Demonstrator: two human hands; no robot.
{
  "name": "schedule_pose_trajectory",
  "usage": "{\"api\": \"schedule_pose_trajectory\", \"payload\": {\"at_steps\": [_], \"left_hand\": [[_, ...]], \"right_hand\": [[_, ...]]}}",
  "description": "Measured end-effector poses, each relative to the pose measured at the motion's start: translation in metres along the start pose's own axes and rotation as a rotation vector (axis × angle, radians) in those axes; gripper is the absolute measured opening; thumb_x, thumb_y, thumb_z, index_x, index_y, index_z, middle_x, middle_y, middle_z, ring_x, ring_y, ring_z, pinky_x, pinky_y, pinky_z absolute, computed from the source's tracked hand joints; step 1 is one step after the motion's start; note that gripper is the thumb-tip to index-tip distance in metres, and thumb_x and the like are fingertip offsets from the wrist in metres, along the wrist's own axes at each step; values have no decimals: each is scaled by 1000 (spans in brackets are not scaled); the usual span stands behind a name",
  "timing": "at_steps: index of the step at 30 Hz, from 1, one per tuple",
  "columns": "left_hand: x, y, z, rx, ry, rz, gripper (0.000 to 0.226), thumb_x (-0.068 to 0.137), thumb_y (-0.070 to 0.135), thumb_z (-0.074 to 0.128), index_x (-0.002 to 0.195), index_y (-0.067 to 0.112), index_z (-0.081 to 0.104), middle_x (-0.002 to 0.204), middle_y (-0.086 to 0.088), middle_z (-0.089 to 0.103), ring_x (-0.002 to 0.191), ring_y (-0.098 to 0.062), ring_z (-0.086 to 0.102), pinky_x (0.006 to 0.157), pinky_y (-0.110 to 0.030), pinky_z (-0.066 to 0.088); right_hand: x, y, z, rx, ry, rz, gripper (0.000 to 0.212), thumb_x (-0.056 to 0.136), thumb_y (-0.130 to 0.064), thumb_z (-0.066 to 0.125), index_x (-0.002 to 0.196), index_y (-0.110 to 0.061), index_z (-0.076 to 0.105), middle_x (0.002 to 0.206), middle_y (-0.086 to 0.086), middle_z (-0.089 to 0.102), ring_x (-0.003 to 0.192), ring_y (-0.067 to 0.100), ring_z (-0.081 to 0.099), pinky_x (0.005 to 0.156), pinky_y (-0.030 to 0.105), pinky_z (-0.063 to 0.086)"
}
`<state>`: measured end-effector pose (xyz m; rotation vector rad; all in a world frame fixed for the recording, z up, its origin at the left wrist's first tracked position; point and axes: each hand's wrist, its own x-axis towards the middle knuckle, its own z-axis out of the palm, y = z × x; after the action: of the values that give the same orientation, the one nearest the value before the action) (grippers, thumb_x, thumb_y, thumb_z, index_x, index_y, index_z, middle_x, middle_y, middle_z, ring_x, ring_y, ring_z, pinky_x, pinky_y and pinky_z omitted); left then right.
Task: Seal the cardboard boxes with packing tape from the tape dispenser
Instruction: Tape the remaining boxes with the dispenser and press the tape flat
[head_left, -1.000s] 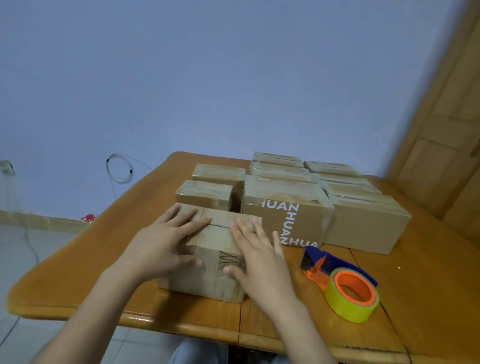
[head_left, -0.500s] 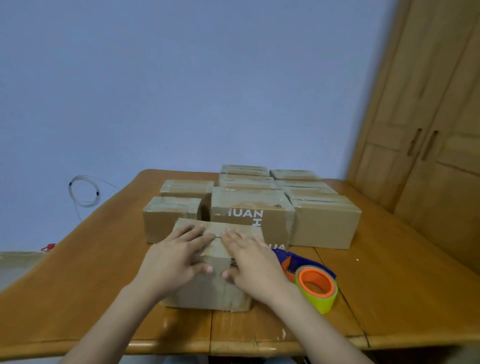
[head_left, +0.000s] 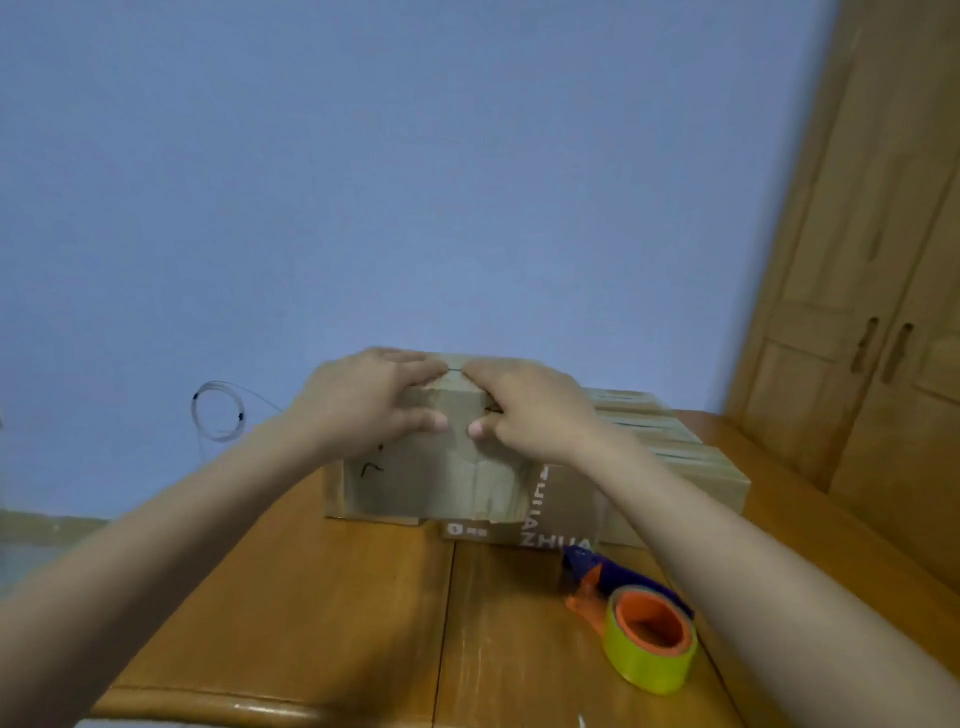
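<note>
Both hands hold one cardboard box (head_left: 436, 467) up off the desk (head_left: 291, 613), toward its far middle. The left hand (head_left: 363, 402) and right hand (head_left: 535, 410) grip its top edge, fingers curled over and thumbs pressed on the near face. Behind it the stacked boxes (head_left: 670, 457) fill the far right of the desk, partly hidden by the right arm. The tape dispenser (head_left: 644, 623) lies near the front edge, right of centre. A wooden cabinet (head_left: 878, 322) stands at right; a coiled cable (head_left: 218, 410) hangs on the wall.

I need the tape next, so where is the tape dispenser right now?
The tape dispenser lies on the table at lower right of the head view, under the right forearm and just in front of the printed box.
</note>
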<state>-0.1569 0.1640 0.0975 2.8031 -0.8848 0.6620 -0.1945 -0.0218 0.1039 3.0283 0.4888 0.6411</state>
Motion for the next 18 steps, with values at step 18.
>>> {"api": "schedule_pose_trajectory", "payload": {"at_steps": [18], "left_hand": [[188,-58,-4,210,145,48,59,92,51,51,143,23,40,142,1,49,129,-23,43,99,-33,34]], "right_hand": [[170,87,-10,-60,173,90,35,88,-30,62,120,-18,54,125,2,57,116,27,50,78,31,35]]}}
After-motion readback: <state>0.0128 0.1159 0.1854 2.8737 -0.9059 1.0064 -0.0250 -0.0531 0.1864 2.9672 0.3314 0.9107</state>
